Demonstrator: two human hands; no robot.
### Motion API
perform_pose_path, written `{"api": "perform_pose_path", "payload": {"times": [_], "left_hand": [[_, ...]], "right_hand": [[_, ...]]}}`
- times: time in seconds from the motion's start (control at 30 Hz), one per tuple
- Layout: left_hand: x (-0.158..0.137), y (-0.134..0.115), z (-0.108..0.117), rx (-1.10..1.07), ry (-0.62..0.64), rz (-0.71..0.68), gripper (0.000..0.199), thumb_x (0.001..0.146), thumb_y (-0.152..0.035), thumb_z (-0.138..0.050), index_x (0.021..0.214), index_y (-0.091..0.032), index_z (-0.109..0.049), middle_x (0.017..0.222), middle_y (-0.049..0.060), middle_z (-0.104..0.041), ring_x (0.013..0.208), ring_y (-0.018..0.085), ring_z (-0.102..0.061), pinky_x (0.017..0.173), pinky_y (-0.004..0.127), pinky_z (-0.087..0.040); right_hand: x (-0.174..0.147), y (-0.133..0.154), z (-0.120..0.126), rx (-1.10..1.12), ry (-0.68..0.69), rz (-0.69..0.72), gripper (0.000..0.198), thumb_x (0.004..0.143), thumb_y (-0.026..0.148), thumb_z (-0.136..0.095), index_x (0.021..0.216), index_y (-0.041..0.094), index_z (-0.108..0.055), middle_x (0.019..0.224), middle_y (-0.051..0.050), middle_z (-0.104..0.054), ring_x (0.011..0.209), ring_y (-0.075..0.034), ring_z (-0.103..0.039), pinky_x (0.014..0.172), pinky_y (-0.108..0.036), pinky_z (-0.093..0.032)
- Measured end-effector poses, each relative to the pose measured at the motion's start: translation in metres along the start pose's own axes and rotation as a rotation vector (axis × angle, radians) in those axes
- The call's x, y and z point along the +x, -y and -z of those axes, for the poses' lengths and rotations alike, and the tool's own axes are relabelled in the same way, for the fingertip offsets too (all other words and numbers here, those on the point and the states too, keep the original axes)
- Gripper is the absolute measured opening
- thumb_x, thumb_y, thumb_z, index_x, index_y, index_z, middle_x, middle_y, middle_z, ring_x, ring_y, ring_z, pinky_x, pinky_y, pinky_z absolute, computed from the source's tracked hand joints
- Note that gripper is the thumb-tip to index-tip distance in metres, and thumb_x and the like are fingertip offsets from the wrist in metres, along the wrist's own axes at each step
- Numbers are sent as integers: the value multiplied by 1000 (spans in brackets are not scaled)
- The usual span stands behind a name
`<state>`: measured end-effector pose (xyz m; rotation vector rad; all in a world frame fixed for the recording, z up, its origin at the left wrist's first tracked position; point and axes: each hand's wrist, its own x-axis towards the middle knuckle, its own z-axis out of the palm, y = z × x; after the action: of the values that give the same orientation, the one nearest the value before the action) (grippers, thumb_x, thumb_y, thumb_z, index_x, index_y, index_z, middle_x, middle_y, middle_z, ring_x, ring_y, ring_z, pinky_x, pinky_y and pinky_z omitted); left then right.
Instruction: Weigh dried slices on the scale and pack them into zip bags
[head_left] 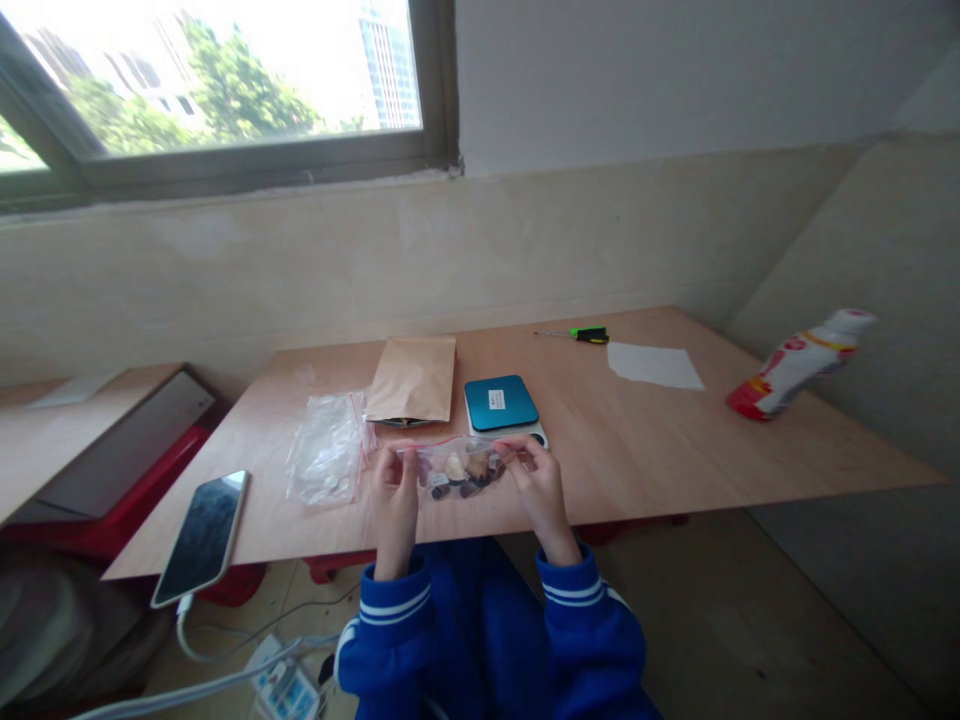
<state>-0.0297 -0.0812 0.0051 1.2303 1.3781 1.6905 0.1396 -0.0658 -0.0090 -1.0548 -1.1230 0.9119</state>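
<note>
Near the table's front edge, a clear zip bag (469, 470) with a reddish seal line is stretched between my two hands. Inside it lie several dark and pale tan pieces, too small to name. My left hand (397, 490) pinches the bag's upper left corner, and my right hand (534, 480) pinches its upper right corner. Just behind the bag sits a small scale (501, 402) with a blue-green top and a white label. A brown paper pouch (412, 380) lies left of the scale, its mouth toward me. Flat clear plastic bags (326, 450) lie to the left of my left hand.
A phone (202, 535) with a white cable overhangs the table's left front edge. At the back are a green-and-black screwdriver (589, 334) and a white paper sheet (652, 365). A red-and-white bottle (799, 365) stands at the right. The wooden table (675, 440) meets the wall behind.
</note>
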Motion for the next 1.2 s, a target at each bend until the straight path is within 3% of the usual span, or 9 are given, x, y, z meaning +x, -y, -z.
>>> {"api": "perform_pose_path", "payload": {"times": [0.13, 0.27, 0.37, 0.5, 0.67, 0.87, 1.07, 1.2], "left_hand": [[0, -5, 6, 140, 134, -28, 29, 77, -46, -65, 82, -18, -65, 60, -3, -56, 53, 10, -49, 51, 21, -39], [0, -6, 6, 198, 129, -30, 24, 72, -41, -70, 69, -17, -66, 54, -3, -56, 51, 11, -48, 48, 22, -37], [-1, -7, 5, 183, 129, -39, 21, 75, -39, -69, 74, -18, -67, 63, -1, -62, 60, 14, -56, 56, 23, -42], [-3, -6, 4, 168, 109, -13, 21, 78, -39, -66, 79, -18, -66, 65, -2, -61, 61, 12, -54, 59, 22, -41], [-2, -5, 4, 95, 96, 9, 23, 78, -39, -67, 72, -18, -62, 64, -3, -57, 62, 11, -52, 58, 22, -40], [-2, -7, 4, 92, 124, 10, 21, 77, -38, -68, 75, -18, -64, 64, -2, -59, 62, 12, -54, 59, 22, -41], [-2, -12, 1, 176, 96, -9, 25, 75, -40, -68, 66, -17, -60, 53, -4, -51, 52, 11, -48, 51, 21, -37], [-3, -14, -1, 147, 64, -10, 25, 75, -41, -67, 69, -18, -62, 57, -3, -55, 55, 11, -51, 53, 22, -40]], "right_hand": [[-1, 0, 6, -48, -40, 11, 26, 77, 43, -66, 74, 18, -66, 70, -2, -67, 64, -17, -61, 60, -28, -48], [-2, 0, 9, -143, -80, 66, 24, 81, 41, -62, 73, 19, -65, 70, -2, -67, 62, -17, -60, 60, -28, -47], [-2, 0, 9, -186, -114, 113, 22, 82, 40, -62, 72, 20, -65, 71, -2, -67, 65, -18, -61, 61, -28, -48], [1, 0, 9, -138, -42, 88, 25, 80, 44, -64, 78, 19, -67, 75, -4, -69, 67, -18, -62, 63, -29, -51], [5, 0, 13, -93, 87, 50, 29, 78, 46, -66, 83, 19, -70, 82, -6, -72, 74, -20, -66, 68, -31, -53], [4, -1, 18, -143, 60, 88, 20, 80, 38, -65, 77, 19, -69, 78, -4, -70, 73, -19, -64, 68, -31, -51], [-1, -2, 14, -312, -89, 226, 16, 84, 28, -58, 72, 21, -67, 75, -3, -68, 75, -21, -62, 72, -34, -48], [-1, 6, 12, -393, -57, 325, 16, 87, 28, -55, 77, 22, -66, 80, -4, -68, 80, -21, -61, 76, -36, -46]]}}
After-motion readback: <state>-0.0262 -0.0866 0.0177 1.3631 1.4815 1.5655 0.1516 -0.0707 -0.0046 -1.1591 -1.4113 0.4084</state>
